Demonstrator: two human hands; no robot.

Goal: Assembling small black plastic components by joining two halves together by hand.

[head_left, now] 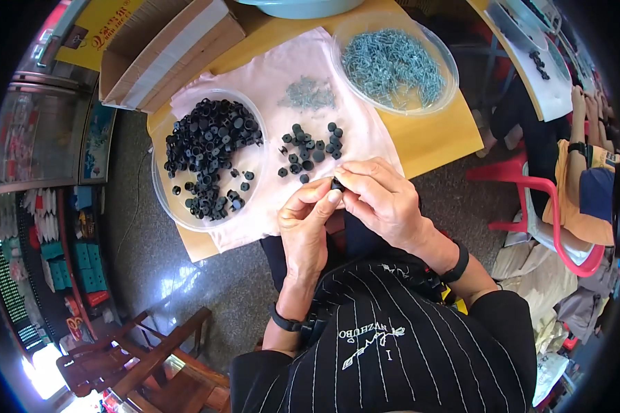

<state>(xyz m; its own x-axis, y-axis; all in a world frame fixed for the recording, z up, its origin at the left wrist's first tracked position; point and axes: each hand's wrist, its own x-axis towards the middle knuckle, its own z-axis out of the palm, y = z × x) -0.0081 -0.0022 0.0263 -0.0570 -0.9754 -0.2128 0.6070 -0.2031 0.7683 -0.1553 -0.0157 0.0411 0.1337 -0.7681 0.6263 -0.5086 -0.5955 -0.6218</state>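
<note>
Between the fingertips of both hands sits a small black plastic cap point(337, 184), mostly covered by the fingers. My left hand point(306, 215) pinches it from the left, and my right hand point(382, 201) closes on it from the right. Just beyond my hands, several loose black caps point(308, 165) lie on a pale pink cloth point(275, 79). Farther back on the cloth is a small heap of silvery screws point(308, 94). To the left, a round clear tub point(160, 184) holds a large pile of black caps point(217, 134).
A second clear tub point(450, 72) full of screws point(393, 65) stands at the back right of the yellow table point(437, 141). An open cardboard box point(169, 51) is at the back left. A red plastic chair point(510, 172) and another person's arm point(577, 124) are on the right; wooden furniture point(151, 358) stands lower left.
</note>
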